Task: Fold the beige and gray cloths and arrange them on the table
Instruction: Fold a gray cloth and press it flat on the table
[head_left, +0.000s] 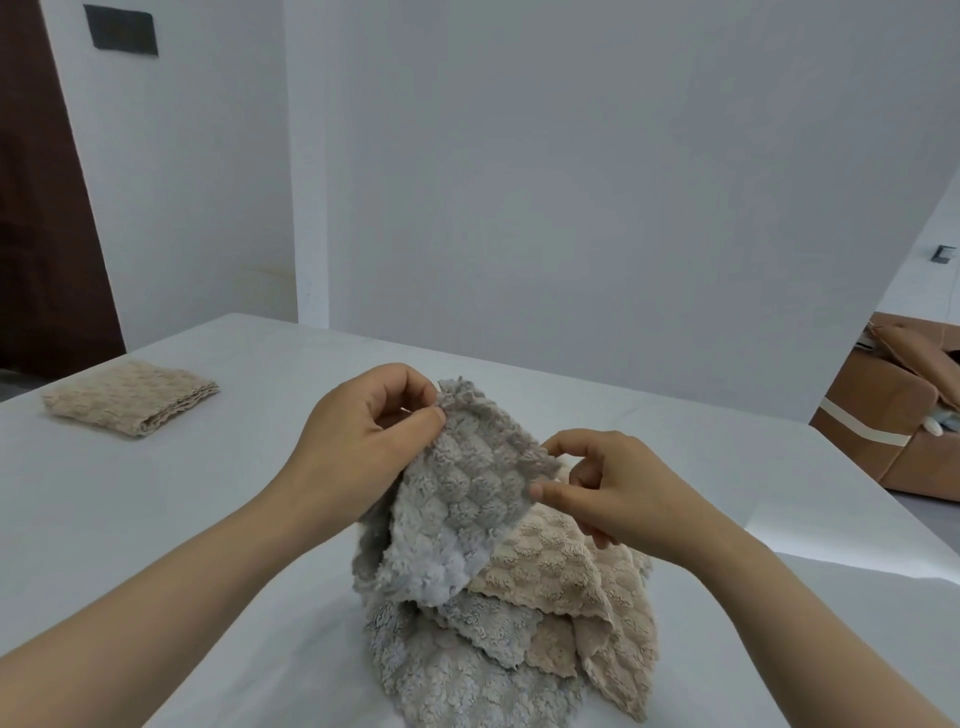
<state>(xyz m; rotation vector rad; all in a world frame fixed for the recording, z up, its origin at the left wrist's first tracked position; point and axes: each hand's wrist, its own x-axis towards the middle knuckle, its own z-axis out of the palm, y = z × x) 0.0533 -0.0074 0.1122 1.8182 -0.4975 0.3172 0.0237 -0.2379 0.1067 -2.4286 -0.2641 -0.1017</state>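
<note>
– Gray cloth (467, 488) is lifted above the desk (156, 519), right in front of the person; its lower end hangs down onto a heap of loose cloths.
– Who has hold of it?
– Both hands; the left hand (358, 441) pinches the top corner between thumb and curled fingers; the right hand (608, 493) nips the right edge between thumb and forefinger, its other fingers bent in behind.
– And the heap?
– A beige cloth (571, 582) lies crumpled there, just under the right wrist, touching the gray one; more gray fabric (441, 670) spreads below it toward the near edge; I cannot tell whether that is a separate cloth or part of the same one.
– Anything folded?
– One folded beige cloth (130, 397), a neat flat square, sits well apart at the far left of the desk.
– What else is in the room?
– White walls beyond; a dark brown door (41, 208) on the left; a tan sofa (883, 415) off to the right, past the corner of the desk.
</note>
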